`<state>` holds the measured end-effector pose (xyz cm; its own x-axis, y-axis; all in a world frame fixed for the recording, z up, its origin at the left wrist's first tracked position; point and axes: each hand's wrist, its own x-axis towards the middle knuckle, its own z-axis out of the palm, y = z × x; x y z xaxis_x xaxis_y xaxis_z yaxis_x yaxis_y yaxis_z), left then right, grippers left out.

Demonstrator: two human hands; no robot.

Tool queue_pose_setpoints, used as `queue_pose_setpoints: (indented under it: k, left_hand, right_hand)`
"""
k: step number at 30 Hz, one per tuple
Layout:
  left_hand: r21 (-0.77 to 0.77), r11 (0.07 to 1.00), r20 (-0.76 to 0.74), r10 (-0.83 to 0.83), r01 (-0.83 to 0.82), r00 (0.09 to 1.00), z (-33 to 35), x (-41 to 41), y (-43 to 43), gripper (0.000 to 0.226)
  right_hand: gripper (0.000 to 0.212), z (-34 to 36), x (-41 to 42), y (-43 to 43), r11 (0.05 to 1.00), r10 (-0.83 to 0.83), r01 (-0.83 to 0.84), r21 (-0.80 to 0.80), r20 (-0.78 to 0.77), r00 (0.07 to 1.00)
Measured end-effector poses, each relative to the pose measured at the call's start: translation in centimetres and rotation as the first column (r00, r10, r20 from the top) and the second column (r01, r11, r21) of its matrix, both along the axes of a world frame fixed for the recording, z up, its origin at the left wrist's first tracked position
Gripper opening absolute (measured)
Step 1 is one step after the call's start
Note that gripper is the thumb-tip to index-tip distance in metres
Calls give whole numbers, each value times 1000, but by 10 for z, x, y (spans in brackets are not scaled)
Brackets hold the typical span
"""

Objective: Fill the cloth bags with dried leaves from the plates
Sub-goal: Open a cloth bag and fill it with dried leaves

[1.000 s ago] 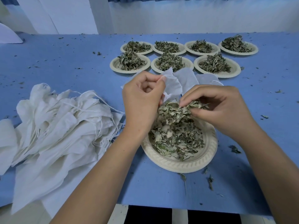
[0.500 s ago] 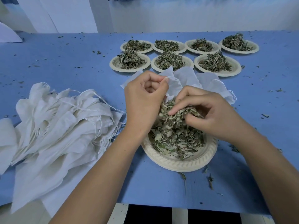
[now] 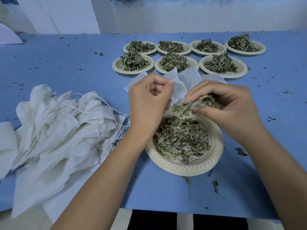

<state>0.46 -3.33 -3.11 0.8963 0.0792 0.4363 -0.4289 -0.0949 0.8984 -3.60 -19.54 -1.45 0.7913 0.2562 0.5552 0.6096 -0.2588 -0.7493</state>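
Plate point(image 3: 182, 168) near table point(image 3: 166, 193) edge; left hand point(image 3: 147, 105) pinches bag point(image 3: 180, 90), right hand point(image 3: 232, 112), leaves point(image 3: 206, 101).

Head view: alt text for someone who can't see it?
Left hand pinches a white cloth bag open; right hand holds a clump of dried green leaves beside it, above a cream paper plate. Seven more leaf-heaped plates sit behind, a pile of white drawstring bags left, on a blue table.

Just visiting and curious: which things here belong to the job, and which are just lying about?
Job: left hand pinching a cloth bag; right hand gripping dried leaves; near plate; seven filled plates; pile of empty bags.
Lying about: leaf crumbs on blue table; white object, far left.
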Motion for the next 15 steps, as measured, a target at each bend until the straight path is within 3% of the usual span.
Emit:
queue_pose_setpoints:
  k: [3,7,11,15]
  left_hand:
    - [26,998,9,-54,54,998,-1,-1,-2,22]
    - [23,991,10,-133,133,991,-1,-5,-4,24]
    - [-6,989,45,-148,149,988,-1,-7,-4,19]
    - [13,988,85,-152,151,985,-1,-10,-7,14]
  right_hand:
    - [23,-1,0,3,978,-135,126,165,47,990]
    - [24,-7,2,6,943,-294,278,185,65,954]
    - [24,-15,5,9,937,-340,348,-8,193,920]
    - [22,-19,9,9,890,-260,376,-260,387,884]
